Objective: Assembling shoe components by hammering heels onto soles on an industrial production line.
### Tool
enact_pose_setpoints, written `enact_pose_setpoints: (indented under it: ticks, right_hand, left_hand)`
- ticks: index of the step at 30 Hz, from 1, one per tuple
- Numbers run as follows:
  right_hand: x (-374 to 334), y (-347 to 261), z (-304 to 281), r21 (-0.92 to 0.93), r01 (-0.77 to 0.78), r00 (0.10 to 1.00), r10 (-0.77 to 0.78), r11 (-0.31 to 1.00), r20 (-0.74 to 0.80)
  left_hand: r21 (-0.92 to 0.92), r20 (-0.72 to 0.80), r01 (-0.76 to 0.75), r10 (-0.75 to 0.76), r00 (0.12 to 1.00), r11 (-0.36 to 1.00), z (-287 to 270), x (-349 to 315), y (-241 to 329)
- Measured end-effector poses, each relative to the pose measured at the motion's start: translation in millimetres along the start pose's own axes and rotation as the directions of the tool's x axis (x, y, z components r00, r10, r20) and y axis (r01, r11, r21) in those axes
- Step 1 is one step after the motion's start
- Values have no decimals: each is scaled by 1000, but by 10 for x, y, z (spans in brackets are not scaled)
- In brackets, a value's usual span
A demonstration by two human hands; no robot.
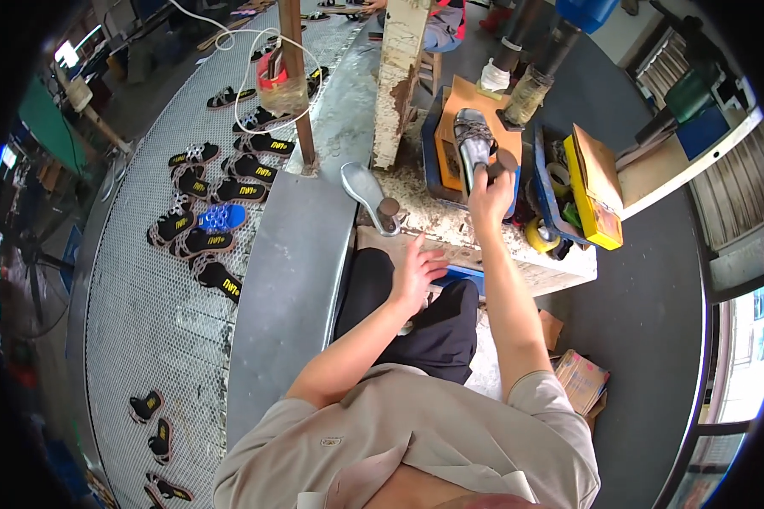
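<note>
My right hand (490, 193) reaches forward and grips the heel end of a silver sandal (472, 140), which lies on an orange board (484, 95) on the worn workbench (518, 254). My left hand (418, 270) hovers over my lap near the bench's front edge, fingers apart and holding nothing. Just beyond it a grey shoe last (367, 193) stands on a metal post.
A curved mesh conveyor (153, 280) on the left carries several black sandals with yellow insoles and one blue sole (221, 217). A yellow box (597, 187), a tape roll (541, 235) and a blue tray sit at the right. Another person stands behind the bench.
</note>
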State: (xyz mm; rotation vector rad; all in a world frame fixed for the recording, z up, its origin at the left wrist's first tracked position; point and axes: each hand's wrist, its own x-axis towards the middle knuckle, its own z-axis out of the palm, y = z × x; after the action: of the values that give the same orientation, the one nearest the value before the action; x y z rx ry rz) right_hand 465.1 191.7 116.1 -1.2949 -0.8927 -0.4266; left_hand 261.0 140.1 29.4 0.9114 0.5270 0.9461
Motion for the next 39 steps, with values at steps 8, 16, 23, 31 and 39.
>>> enact_pose_setpoints:
  ticks: [8,16,23,31,39]
  right_hand:
    - [398,619,678,-400,45,998,-55,915,-14]
    - [490,751,-199,-588,209,972,-98,782,216]
    - [742,671,-559,-501,443,896,-364,743,253]
    - [908,761,107,-510,418,856,-138,752,498]
    - [885,498,137,-481,531,754,-129,698,645]
  left_hand:
    - [122,-323,-151,183,929,981,-1207,-765,624]
    - [851,-471,-120,844,258,512,-2931,-977,2354]
    - [733,-281,648,960,13,206,-4568,-781,3429]
    - [418,-680,846,732,48,332,-6242,-1180,4337]
    - [318,-654,927,754,63,198,-6728,-1119,4618]
